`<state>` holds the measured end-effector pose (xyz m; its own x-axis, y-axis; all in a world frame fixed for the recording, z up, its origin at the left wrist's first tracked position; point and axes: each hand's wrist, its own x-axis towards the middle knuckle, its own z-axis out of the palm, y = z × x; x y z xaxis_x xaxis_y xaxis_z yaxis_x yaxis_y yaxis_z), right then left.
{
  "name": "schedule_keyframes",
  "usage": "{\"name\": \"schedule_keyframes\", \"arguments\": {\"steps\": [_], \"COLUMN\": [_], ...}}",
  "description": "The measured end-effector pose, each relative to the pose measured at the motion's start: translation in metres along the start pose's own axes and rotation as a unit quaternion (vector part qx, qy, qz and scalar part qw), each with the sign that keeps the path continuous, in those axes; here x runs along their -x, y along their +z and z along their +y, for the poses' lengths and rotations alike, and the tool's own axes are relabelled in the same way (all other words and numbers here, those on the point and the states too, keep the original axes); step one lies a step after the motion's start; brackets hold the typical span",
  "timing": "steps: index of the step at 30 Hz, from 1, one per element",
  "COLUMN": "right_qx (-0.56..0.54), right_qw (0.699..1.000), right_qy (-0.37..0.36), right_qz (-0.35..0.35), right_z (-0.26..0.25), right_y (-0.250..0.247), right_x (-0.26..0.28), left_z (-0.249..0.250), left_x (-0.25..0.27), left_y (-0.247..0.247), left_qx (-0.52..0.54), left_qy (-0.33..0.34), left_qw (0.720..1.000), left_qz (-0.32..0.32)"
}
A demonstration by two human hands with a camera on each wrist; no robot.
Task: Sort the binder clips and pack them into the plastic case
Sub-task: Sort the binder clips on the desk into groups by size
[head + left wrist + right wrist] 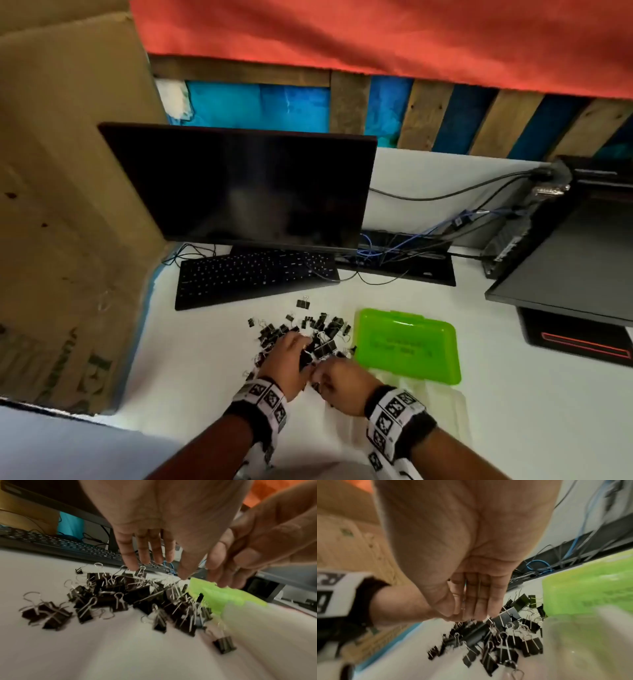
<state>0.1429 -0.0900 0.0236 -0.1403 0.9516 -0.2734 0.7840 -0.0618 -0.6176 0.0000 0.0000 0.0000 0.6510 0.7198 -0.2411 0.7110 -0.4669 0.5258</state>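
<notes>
A loose pile of black binder clips [322, 329] [120, 595] [505, 635] with silver wire handles lies on the white table. To its right the plastic case lies open, with a green half [407, 346] [223, 595] [590, 585] and a clear half [435, 404] nearer me. My left hand [291, 353] [154, 566] hovers over the pile, fingers straight and holding nothing. My right hand [329, 377] [458, 615] is at the pile's near edge. Its thumb meets its fingertips, and a thin wire handle shows between them.
A black keyboard [253, 277] and a dark monitor [246, 185] stand just behind the pile. A large cardboard box [61, 205] walls off the left. A second screen [575, 260] and tangled cables [411, 246] are at the right and back.
</notes>
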Motion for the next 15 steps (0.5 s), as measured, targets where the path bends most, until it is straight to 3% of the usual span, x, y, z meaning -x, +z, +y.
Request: {"name": "schedule_keyframes", "arguments": {"steps": [5,8,13,15], "right_qx": [0.149,0.184,0.227,0.194], "right_qw": [0.988,0.981,0.972,0.979], "right_qy": [0.025,0.049,0.052,0.055], "right_qz": [0.034,0.048,0.014,0.023], "right_z": [0.010,0.020,0.039,0.040], "right_y": [0.010,0.001,-0.008,-0.011], "right_x": [-0.040,-0.063,-0.086,-0.091], "left_z": [-0.023,-0.033,-0.048,-0.054], "left_x": [-0.013,-0.020,-0.034,-0.038], "left_y": [0.009,0.007,-0.007,-0.013], "left_qx": [-0.076,-0.082,-0.013,0.015], "left_qy": [0.023,0.055,0.056,0.051], "left_qw": [0.996,0.994,0.997,0.998], "left_qz": [-0.053,-0.055,-0.044,-0.038]}}
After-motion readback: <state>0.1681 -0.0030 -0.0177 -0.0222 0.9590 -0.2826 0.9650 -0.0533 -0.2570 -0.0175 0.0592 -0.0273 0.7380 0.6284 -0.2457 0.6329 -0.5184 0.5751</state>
